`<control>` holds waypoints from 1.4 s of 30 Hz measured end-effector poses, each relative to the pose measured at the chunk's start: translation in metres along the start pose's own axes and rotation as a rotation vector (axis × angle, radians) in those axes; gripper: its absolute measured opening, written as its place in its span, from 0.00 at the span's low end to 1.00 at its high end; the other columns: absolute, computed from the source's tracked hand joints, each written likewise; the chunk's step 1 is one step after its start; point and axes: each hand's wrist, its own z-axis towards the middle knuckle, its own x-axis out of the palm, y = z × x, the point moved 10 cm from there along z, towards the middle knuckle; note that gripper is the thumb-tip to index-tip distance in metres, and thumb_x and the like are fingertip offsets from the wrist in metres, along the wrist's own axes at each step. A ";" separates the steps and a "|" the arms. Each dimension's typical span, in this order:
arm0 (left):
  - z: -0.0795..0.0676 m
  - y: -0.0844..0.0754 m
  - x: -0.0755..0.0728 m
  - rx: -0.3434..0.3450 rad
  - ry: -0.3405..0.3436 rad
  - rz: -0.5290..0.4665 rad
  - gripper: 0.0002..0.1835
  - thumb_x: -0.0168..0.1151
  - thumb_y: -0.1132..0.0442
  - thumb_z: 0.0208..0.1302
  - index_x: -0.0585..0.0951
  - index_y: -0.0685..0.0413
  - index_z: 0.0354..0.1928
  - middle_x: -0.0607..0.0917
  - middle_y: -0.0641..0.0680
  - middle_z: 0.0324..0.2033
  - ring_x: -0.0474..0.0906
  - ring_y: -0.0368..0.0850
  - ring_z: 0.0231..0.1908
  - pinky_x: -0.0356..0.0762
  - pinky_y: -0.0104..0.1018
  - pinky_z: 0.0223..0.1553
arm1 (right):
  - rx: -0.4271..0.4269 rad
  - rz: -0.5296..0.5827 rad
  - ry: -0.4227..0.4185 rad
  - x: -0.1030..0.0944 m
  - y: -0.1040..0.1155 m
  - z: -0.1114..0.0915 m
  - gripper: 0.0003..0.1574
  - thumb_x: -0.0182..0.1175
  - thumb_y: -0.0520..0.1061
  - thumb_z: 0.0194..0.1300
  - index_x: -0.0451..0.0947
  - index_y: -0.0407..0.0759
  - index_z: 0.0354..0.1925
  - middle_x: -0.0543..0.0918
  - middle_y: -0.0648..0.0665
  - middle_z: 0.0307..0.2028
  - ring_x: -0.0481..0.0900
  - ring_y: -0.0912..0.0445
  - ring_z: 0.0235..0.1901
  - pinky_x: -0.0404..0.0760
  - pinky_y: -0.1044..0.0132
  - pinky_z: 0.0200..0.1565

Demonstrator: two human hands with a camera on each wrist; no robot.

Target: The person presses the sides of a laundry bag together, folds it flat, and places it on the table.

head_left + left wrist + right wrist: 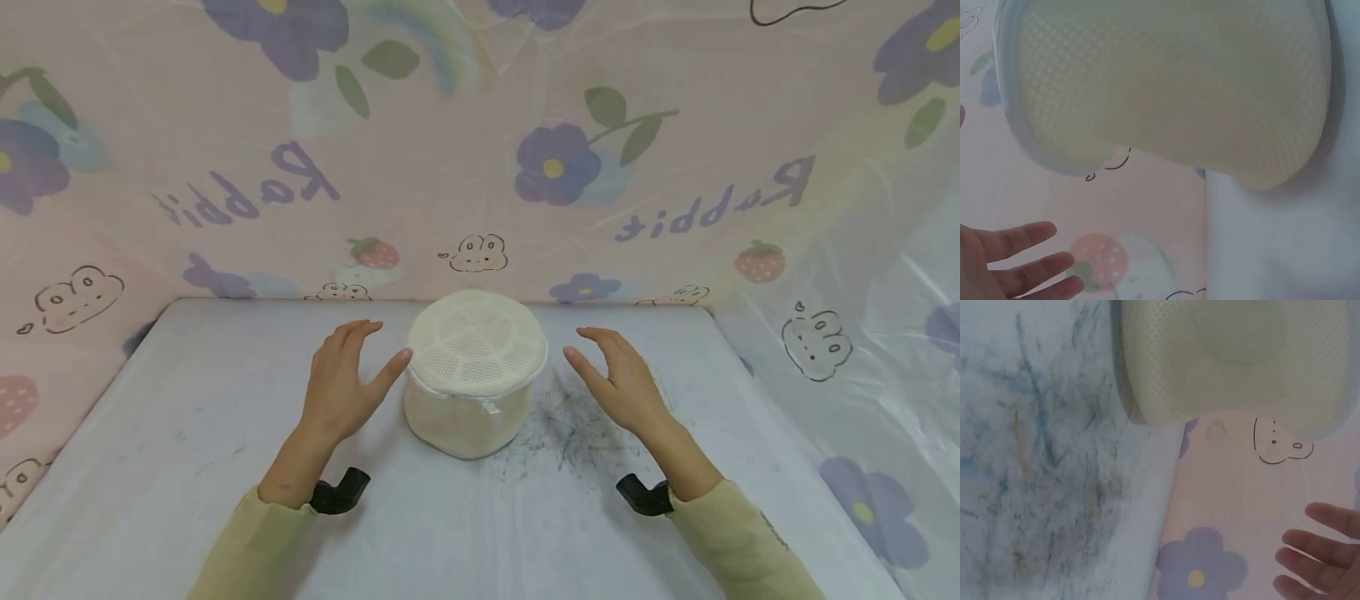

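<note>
A round cream mesh laundry bag stands upright on the white table, its domed lid on top and a zipper running round the rim. To its left is my left hand, thumb and fingers spread, the thumb tip close by the lid's edge; whether it touches I cannot tell. My right hand hovers off the bag's right side with a gap between. Neither hand holds anything. The left wrist view shows the bag's mesh side above the left fingers. In the right wrist view, the right fingers are apart from the bag.
The white table has dark scribbled stains to the right of the bag. A pink printed curtain borders the back, with sheeting at both sides. Black wrist mounts sit below the hands.
</note>
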 end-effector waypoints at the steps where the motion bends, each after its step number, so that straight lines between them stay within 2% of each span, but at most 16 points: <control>1: 0.000 0.000 0.001 -0.007 -0.002 -0.023 0.34 0.54 0.39 0.60 0.70 0.56 0.61 0.67 0.60 0.62 0.60 0.60 0.63 0.51 0.60 0.63 | 0.004 0.013 0.002 0.001 0.001 0.001 0.33 0.48 0.60 0.68 0.66 0.40 0.62 0.69 0.37 0.61 0.65 0.41 0.62 0.65 0.40 0.58; 8: 0.001 -0.003 0.003 -0.037 -0.045 -0.130 0.28 0.60 0.46 0.59 0.74 0.56 0.56 0.72 0.58 0.58 0.66 0.57 0.60 0.62 0.56 0.59 | 0.038 0.051 0.014 0.007 0.008 0.006 0.32 0.48 0.61 0.68 0.69 0.41 0.60 0.73 0.38 0.59 0.70 0.43 0.58 0.71 0.42 0.54; 13: 0.003 0.001 0.009 -0.114 -0.041 -0.189 0.25 0.60 0.48 0.59 0.75 0.56 0.53 0.73 0.57 0.55 0.68 0.54 0.57 0.65 0.54 0.56 | 0.046 0.072 0.018 0.011 0.013 0.010 0.31 0.48 0.61 0.68 0.70 0.43 0.59 0.74 0.39 0.57 0.72 0.44 0.56 0.72 0.44 0.54; 19: 0.005 0.003 0.018 -0.189 -0.008 -0.207 0.26 0.59 0.48 0.59 0.74 0.57 0.54 0.73 0.57 0.55 0.68 0.53 0.56 0.66 0.53 0.55 | 0.045 0.142 0.019 0.016 0.018 0.013 0.30 0.48 0.59 0.68 0.71 0.40 0.58 0.76 0.39 0.56 0.75 0.44 0.54 0.72 0.46 0.55; 22: 0.005 0.004 0.023 -0.216 0.014 -0.220 0.26 0.59 0.47 0.59 0.73 0.56 0.54 0.74 0.56 0.55 0.68 0.54 0.55 0.66 0.51 0.54 | 0.072 0.188 0.029 0.021 0.017 0.016 0.31 0.47 0.60 0.69 0.70 0.41 0.58 0.77 0.40 0.55 0.76 0.44 0.54 0.74 0.45 0.53; 30: 0.007 0.003 0.040 -0.263 0.105 -0.253 0.35 0.57 0.41 0.58 0.67 0.56 0.61 0.71 0.55 0.58 0.67 0.53 0.57 0.67 0.48 0.56 | 0.120 0.269 0.078 0.035 0.019 0.023 0.34 0.46 0.63 0.68 0.66 0.44 0.62 0.77 0.40 0.55 0.76 0.46 0.54 0.75 0.49 0.54; 36: 0.006 0.000 0.048 -0.289 0.160 -0.233 0.39 0.55 0.36 0.57 0.65 0.55 0.63 0.70 0.55 0.58 0.66 0.52 0.57 0.68 0.48 0.55 | 0.146 0.312 0.106 0.042 0.022 0.025 0.35 0.46 0.63 0.68 0.63 0.44 0.64 0.75 0.39 0.56 0.75 0.46 0.56 0.74 0.52 0.56; 42: 0.005 -0.001 0.053 -0.313 0.173 -0.245 0.42 0.56 0.34 0.55 0.64 0.58 0.62 0.72 0.57 0.56 0.68 0.52 0.56 0.68 0.49 0.55 | 0.192 0.354 0.168 0.052 0.021 0.025 0.40 0.48 0.67 0.65 0.55 0.52 0.68 0.71 0.42 0.62 0.74 0.45 0.58 0.76 0.50 0.53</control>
